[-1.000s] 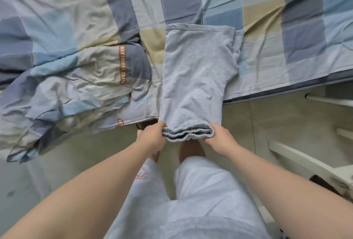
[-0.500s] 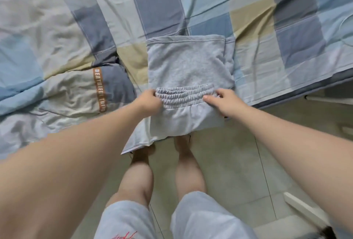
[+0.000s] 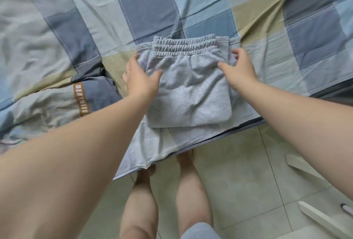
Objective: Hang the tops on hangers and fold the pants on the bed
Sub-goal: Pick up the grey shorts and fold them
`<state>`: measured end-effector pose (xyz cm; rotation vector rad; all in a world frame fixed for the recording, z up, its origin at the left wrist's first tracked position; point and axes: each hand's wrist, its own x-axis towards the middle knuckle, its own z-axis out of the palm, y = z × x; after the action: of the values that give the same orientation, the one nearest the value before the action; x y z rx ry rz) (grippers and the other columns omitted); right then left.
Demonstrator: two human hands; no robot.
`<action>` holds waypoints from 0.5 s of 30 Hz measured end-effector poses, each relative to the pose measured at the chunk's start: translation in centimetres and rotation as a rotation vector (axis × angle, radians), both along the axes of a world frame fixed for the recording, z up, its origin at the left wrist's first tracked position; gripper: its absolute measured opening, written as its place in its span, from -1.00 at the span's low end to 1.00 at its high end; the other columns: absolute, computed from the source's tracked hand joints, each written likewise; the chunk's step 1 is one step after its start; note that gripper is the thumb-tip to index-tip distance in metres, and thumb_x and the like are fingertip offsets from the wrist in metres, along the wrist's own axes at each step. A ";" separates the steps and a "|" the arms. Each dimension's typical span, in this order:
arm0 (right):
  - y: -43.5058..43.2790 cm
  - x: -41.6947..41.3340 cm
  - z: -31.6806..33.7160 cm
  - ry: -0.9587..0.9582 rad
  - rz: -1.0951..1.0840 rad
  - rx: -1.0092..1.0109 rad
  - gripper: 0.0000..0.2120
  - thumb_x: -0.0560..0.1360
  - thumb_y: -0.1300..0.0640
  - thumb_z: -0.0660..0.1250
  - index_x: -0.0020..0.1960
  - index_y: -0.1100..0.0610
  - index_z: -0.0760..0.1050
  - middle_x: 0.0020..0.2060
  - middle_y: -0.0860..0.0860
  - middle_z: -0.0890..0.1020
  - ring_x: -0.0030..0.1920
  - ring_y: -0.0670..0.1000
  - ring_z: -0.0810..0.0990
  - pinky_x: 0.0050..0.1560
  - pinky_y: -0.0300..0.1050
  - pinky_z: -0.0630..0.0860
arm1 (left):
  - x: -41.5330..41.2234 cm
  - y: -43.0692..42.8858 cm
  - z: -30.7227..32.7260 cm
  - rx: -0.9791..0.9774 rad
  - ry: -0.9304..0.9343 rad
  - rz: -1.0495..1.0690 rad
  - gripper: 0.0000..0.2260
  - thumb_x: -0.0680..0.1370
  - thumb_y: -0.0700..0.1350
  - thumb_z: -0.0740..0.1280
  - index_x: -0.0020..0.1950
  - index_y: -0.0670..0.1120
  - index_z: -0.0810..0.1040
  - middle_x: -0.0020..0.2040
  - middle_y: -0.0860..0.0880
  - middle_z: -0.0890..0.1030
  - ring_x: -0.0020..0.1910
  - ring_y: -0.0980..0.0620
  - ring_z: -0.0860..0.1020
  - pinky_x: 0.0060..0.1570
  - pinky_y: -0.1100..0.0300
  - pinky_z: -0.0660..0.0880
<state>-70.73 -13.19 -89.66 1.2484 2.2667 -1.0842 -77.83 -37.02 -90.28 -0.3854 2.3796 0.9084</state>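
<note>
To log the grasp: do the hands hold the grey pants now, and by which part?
Nothing is gripped: the left hand and right hand are open, resting against the side edges of the folded grey pants.

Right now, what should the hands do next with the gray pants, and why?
Probably press and smooth the folded gray pants flat. Both the left hand and right hand are open at its sides, the waistband lies folded on top, and the fabric looks a bit rumpled.

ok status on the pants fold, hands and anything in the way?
Left hand and right hand open, flanking the gray pants. Pants folded on the bed, waistband far side. Crumpled quilt left, apart from them.
</note>
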 end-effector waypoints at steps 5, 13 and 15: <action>-0.6 3.4 -3.1 -0.041 -0.176 -0.129 -0.06 0.45 -0.19 0.47 0.60 0.09 0.03 0.54 0.06 0.24 0.47 0.10 0.30 0.44 0.00 0.27 | 2.6 -1.7 -2.6 0.005 -0.064 0.021 -0.07 0.41 0.20 0.52 0.60 -0.01 0.07 0.55 -0.02 0.22 0.52 -0.05 0.24 0.46 -0.02 0.25; -4.7 6.2 -3.2 0.048 -0.451 -0.410 -0.57 0.42 0.12 0.55 0.23 0.14 0.51 0.06 0.02 0.65 -0.02 -0.03 0.65 -0.01 -0.12 0.57 | 3.6 -2.0 -2.9 0.175 -0.233 0.007 -0.42 0.49 0.15 0.48 0.41 0.00 0.35 0.18 0.12 0.52 0.11 0.06 0.49 0.07 0.14 0.39; -6.2 7.7 -2.0 0.037 -0.527 -0.475 -0.68 0.43 0.14 0.54 0.14 0.12 0.56 -0.01 0.03 0.69 -0.04 0.02 0.68 -0.04 -0.08 0.61 | 4.4 -3.1 -1.9 0.135 -0.266 -0.086 -0.42 0.51 0.15 0.45 0.44 -0.01 0.38 0.29 0.06 0.54 0.16 0.02 0.51 0.09 0.13 0.40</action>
<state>-63.07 -19.43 -91.69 1.6437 1.5779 -1.7094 -73.39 -40.07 -92.13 -0.3261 2.0648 0.9120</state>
